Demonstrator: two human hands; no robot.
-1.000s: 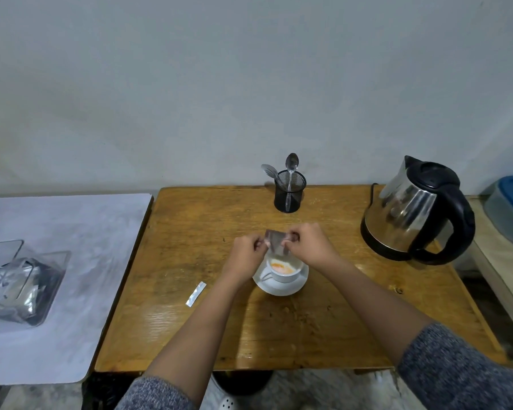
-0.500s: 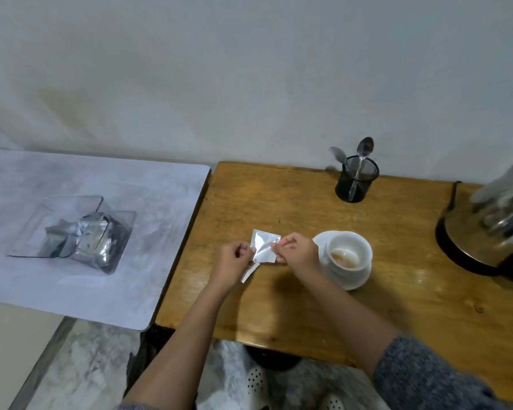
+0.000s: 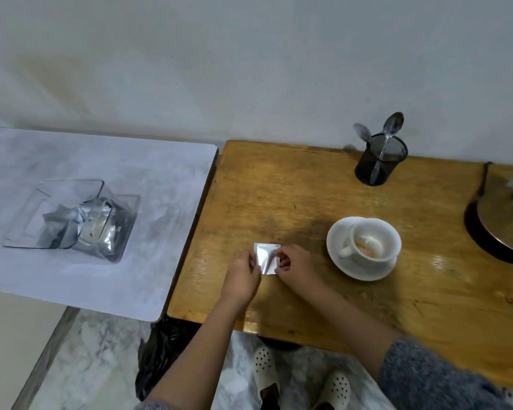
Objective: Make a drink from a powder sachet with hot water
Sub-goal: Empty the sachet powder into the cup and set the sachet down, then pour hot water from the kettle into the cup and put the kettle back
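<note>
- Two hands pinched onto one silver sachet (image 3: pixel 266 258) over the wooden table (image 3: pixel 279 196): left hand (image 3: pixel 243 276) closed on its left edge, right hand (image 3: pixel 296 266) closed on its right edge.
- White cup (image 3: pixel 373 242) with orange powder inside is seen on a saucer (image 3: pixel 359 269), just right of the right hand.
- Black mesh holder (image 3: pixel 379 162) with spoons (image 3: pixel 393 124) is placed beyond the cup.
- Clear tray (image 3: pixel 27 229) of silver packets is set well left of the left hand.

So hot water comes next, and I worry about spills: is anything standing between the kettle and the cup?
Nothing visible: bare table lies between the kettle and the cup. The spoon holder stands farther back.
</note>
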